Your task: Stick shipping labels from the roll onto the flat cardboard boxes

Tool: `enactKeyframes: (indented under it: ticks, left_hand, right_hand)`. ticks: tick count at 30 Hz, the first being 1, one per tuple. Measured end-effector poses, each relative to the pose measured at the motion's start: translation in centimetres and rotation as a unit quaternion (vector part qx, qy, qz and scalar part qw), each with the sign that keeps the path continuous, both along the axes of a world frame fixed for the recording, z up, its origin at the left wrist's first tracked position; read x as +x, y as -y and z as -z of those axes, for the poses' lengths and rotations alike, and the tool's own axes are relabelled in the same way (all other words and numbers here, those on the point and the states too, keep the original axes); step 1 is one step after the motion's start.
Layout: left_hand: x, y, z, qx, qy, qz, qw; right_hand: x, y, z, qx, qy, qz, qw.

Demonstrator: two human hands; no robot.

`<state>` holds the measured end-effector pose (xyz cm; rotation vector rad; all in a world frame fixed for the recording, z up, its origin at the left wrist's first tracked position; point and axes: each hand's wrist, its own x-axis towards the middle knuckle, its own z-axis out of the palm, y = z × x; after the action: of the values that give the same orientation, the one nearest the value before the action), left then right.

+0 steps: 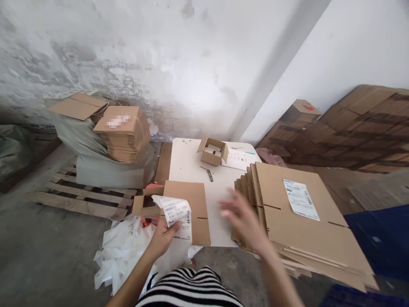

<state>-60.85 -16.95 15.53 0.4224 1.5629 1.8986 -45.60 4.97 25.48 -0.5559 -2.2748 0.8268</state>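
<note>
My left hand pinches a strip of printed shipping labels, whose upper end curls over. Beneath the strip, a flat cardboard box lies at the near left of the white table. My right hand is blurred by motion, its fingers apart and nothing visible in them. It hovers between that flat box and a stack of folded cartons on the right. The top carton of the stack bears a shipping label.
A small open box, a utility knife and a printed sheet lie on the table. White backing paper heaps up at the lower left. Bundled cardboard sits above a wooden pallet; boxes pile up on the right.
</note>
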Motion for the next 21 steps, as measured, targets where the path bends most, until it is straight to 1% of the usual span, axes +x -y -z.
enactKeyframes:
  ticks: [2, 3, 4, 5, 6, 8, 9, 11, 13, 14, 17, 19, 21]
  left_hand:
    - [0.3, 0.4, -0.2, -0.019, -0.035, 0.045, 0.998]
    - [0.2, 0.7, -0.3, -0.021, -0.022, 0.070, 0.997]
    - [0.1, 1.1, -0.4, -0.012, 0.019, 0.091, 0.996]
    - [-0.2, 1.5, -0.5, 0.007, 0.079, 0.098, 0.992]
    - [-0.5, 1.8, -0.6, 0.030, 0.148, 0.085, 0.985]
    - [-1.2, 2.0, -0.6, 0.063, 0.271, 0.027, 0.960]
    - [-1.5, 2.0, -0.6, 0.065, 0.314, -0.007, 0.947]
    - [-2.1, 1.8, -0.3, 0.046, 0.361, -0.060, 0.930]
    - [-2.4, 1.8, 0.1, 0.034, 0.376, -0.088, 0.922]
    - [-2.4, 1.8, 0.3, 0.034, 0.377, -0.099, 0.921]
    - [-2.0, 1.9, 0.7, 0.031, 0.385, -0.112, 0.916]
    - [-1.7, 1.8, 1.0, 0.024, 0.391, -0.120, 0.912]
    - [-1.8, 1.7, 1.7, 0.016, 0.389, -0.137, 0.911]
  right_hand:
    - [-4.2, 4.2, 3.7, -0.065, 0.014, -0.120, 0.991]
    - [-5.6, 5.7, 5.2, -0.102, 0.020, -0.165, 0.981]
    - [-6.5, 6.7, 6.3, -0.134, 0.024, -0.195, 0.971]
    - [-7.0, 7.5, 7.2, -0.155, 0.028, -0.211, 0.965]
    - [-7.2, 7.9, 7.9, -0.157, 0.033, -0.219, 0.962]
    - [-7.2, 8.5, 8.6, -0.135, 0.040, -0.253, 0.957]
    - [-7.2, 8.7, 8.8, -0.119, 0.043, -0.276, 0.953]
    - [-7.4, 8.9, 9.0, -0.089, 0.044, -0.301, 0.949]
    - [-8.0, 9.0, 9.1, -0.090, 0.041, -0.301, 0.948]
    - [-8.4, 9.0, 9.2, -0.105, 0.042, -0.303, 0.946]
    - [-9.3, 9.3, 9.6, -0.187, 0.062, -0.306, 0.931]
    - [-9.4, 9.9, 9.9, -0.221, 0.071, -0.297, 0.926]
    - [-9.1, 10.4, 9.7, -0.202, 0.056, -0.289, 0.934]
